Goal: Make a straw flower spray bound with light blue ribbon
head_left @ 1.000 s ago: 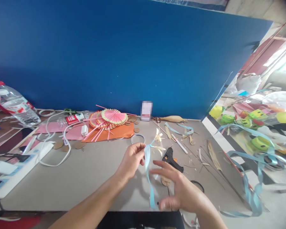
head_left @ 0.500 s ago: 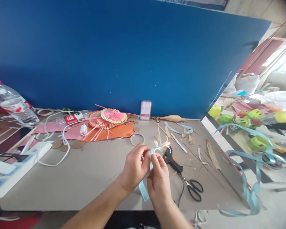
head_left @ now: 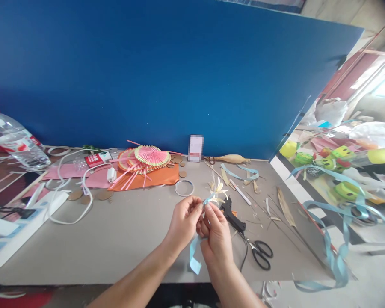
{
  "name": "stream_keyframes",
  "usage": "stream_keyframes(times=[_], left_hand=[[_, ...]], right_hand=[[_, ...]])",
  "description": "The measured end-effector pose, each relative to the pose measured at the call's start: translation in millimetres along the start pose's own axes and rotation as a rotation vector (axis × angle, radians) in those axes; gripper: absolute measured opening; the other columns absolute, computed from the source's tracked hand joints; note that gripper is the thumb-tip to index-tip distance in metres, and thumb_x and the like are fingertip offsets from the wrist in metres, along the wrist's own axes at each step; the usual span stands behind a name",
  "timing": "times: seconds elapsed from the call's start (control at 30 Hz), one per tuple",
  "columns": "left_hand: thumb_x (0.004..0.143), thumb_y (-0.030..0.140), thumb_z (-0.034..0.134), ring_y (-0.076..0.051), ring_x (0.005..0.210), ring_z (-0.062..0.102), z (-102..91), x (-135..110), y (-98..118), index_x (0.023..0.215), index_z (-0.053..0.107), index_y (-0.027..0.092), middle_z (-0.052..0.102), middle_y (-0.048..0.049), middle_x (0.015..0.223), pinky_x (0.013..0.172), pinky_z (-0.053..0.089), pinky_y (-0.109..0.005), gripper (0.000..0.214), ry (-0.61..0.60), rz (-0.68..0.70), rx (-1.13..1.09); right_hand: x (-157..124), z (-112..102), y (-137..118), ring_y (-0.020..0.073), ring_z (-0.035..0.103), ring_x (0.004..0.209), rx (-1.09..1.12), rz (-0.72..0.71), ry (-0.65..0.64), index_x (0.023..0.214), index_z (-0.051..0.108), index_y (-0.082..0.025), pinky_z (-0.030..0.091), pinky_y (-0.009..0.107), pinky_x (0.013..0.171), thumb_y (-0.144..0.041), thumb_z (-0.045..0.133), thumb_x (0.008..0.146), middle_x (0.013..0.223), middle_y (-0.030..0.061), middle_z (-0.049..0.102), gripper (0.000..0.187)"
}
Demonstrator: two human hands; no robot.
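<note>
My left hand point(head_left: 183, 222) and my right hand point(head_left: 217, 233) meet over the grey table point(head_left: 115, 239), both pinched on a light blue ribbon point(head_left: 194, 256). The ribbon's loose end hangs down below my hands. At my fingertips the ribbon joins a small bunch of cream leaf strips point(head_left: 217, 190) that sticks up. A black glue gun point(head_left: 232, 217) lies just right of my hands, and black scissors point(head_left: 261, 253) lie further right, near the table's front.
Pink paper fans point(head_left: 147, 158) on orange paper sit at the back, a metal ring point(head_left: 184, 188) in front of them. White cables and a power strip point(head_left: 16, 222) lie left, a water bottle point(head_left: 16, 141) far left. Long blue ribbon point(head_left: 336, 261) trails off right.
My right hand came up from the table front to meet the left at the ribbon. The scissors it covered now show. The ribbon's hanging tail has grown shorter.
</note>
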State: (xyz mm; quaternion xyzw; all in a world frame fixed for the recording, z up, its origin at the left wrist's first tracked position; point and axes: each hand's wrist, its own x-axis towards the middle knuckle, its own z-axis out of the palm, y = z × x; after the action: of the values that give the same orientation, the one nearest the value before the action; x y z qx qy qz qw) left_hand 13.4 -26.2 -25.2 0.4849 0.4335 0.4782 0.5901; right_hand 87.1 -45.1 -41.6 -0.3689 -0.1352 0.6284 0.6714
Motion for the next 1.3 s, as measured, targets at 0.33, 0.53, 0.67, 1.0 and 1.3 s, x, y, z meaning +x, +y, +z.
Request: stream_keyframes(times=[0.33,0.53,0.67,1.0,1.3], left_hand=[[0.065,0.016,0.060,-0.004,0.042,0.046,-14.4,13.6,4.0,0.064,0.057,0.010,0.048,0.0021,0.051,0.039,0.038,-0.014,0.007,-0.273,-0.398,-0.522],[0.068,0.012,0.060,-0.005,0.042,0.053,-22.6,16.6,7.8,0.074,0.060,0.009,0.054,0.0003,0.052,0.044,0.042,-0.012,0.007,-0.386,-0.659,-0.615],[0.068,0.012,0.059,-0.006,0.043,0.055,-22.8,15.5,9.2,0.072,0.059,0.008,0.055,0.0001,0.052,0.044,0.043,-0.013,0.005,-0.433,-0.722,-0.625],[0.066,0.026,0.062,-0.012,0.057,0.057,-11.6,10.3,0.0,0.070,0.061,0.013,0.060,-0.0024,0.061,0.053,0.042,-0.020,0.014,-0.176,-0.179,-0.045],[0.068,0.026,0.056,-0.013,0.059,0.050,1.4,5.3,-9.7,0.066,0.060,0.019,0.057,-0.0033,0.065,0.055,0.038,-0.021,0.008,0.108,0.283,0.387]], right_hand=[[9.7,-7.6,-18.7,0.0002,0.020,0.031,0.041,0.243,-0.194,0.062,0.046,-0.016,0.018,0.014,0.034,-0.024,0.066,0.064,0.038,-0.0099,0.037,0.022],[17.3,-18.0,-30.6,-0.0009,0.010,0.032,-0.072,0.314,-0.378,0.070,0.052,-0.014,0.012,0.014,0.034,-0.024,0.068,0.060,0.034,-0.0132,0.027,0.021],[17.7,-21.3,-32.9,-0.0013,0.014,0.031,-0.140,0.274,-0.398,0.071,0.053,-0.013,0.012,0.014,0.034,-0.024,0.068,0.059,0.038,-0.0088,0.041,0.022],[19.7,-16.4,-30.3,-0.0002,0.012,0.033,-0.162,0.159,-0.225,0.054,0.045,-0.015,0.014,0.016,0.035,-0.025,0.068,0.057,0.036,-0.0134,0.018,0.025],[17.9,-12.7,-19.9,0.0016,0.012,0.036,-0.168,-0.007,-0.043,0.057,0.045,-0.016,0.014,0.016,0.035,-0.022,0.063,0.062,0.043,-0.0113,0.018,0.020]])
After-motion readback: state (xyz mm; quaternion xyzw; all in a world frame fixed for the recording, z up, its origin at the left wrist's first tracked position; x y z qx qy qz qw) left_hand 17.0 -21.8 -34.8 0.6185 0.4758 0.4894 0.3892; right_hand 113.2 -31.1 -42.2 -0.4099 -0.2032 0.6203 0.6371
